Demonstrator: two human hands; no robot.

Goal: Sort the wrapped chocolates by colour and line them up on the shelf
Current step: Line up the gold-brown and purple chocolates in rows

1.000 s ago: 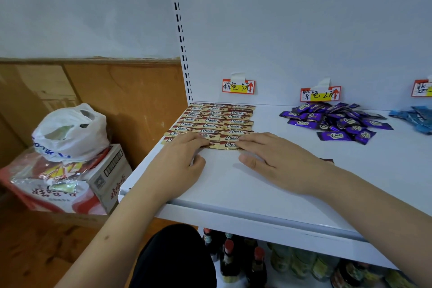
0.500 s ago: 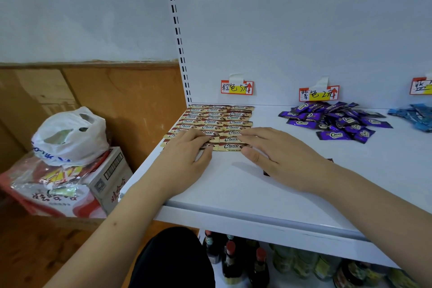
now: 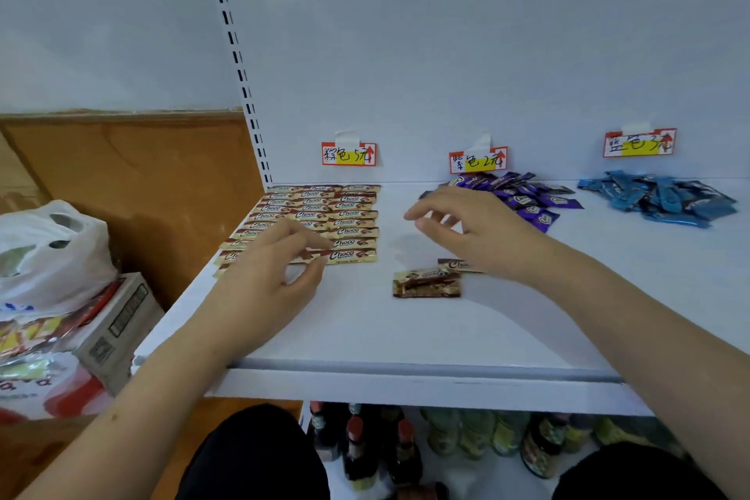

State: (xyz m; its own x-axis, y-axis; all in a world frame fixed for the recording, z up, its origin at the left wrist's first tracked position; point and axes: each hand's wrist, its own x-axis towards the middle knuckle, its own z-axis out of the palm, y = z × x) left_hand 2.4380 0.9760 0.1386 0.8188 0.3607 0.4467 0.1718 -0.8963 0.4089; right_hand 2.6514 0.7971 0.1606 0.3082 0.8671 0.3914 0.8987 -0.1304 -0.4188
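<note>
The brown Choco bars (image 3: 316, 217) lie in neat overlapping rows at the shelf's back left corner, under the brown price tag (image 3: 349, 153), and the front row is where trouble could start: the left hand (image 3: 268, 276) sits over its left end with thumb and forefinger curled close together near the front bar (image 3: 351, 255), though whether they actually pinch a wrapper cannot be told. A careless drag there would likely skew the slippery overlapped wrappers, or nudge the leftmost ones off the shelf's left edge. Two loose brown bars (image 3: 427, 282) rest toward the middle of the white shelf (image 3: 406, 337), still unsorted. Just above them the right hand (image 3: 479, 231) hovers with relaxed, spread fingers, holding nothing; its wrist could brush them toward the front edge. The purple chocolates (image 3: 523, 199) and blue chocolates (image 3: 661, 199) remain unlined heaps along the back.
</note>
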